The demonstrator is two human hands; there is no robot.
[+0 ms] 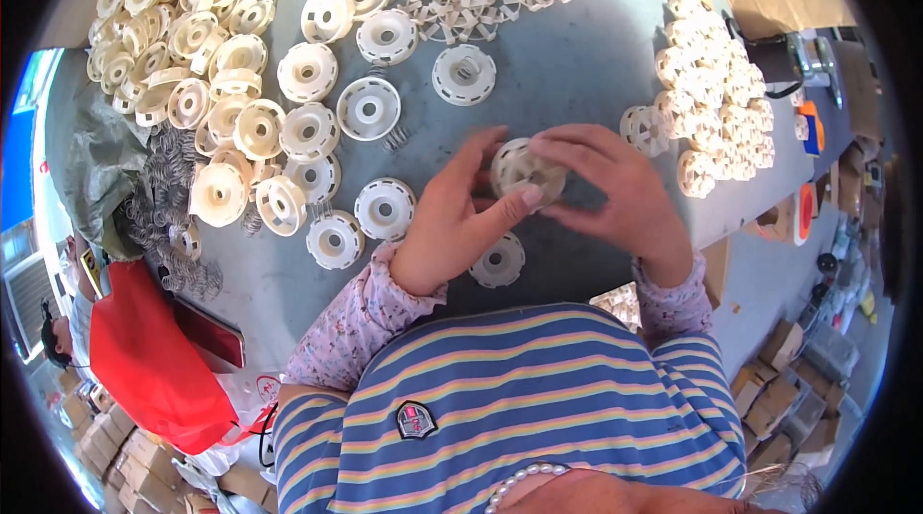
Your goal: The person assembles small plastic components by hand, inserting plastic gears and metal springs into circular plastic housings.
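Between both hands, above the table, is a round cream plastic wheel-like part (515, 166). My left hand (450, 218) is closed on its left and lower edge, the thumb across the front. My right hand (620, 189) curls round the far and right side, fingertips on the rim. Fingers cover part of its face. Just below my hands a similar round plastic disc (498, 260) lies flat. To the left sit more slotted discs (385, 209), and farther off one disc carries a coil spring (467, 69). A spoked round piece (644, 130) rests right of my right hand.
A large heap of cream plastic rings (192, 33) fills the far left, with a pile of metal springs (159, 187) beside it. Small spoked plastic pieces (461, 0) lie at the back. Stacked assembled parts (716, 91) line the right edge; a red bag (154, 360) hangs at left.
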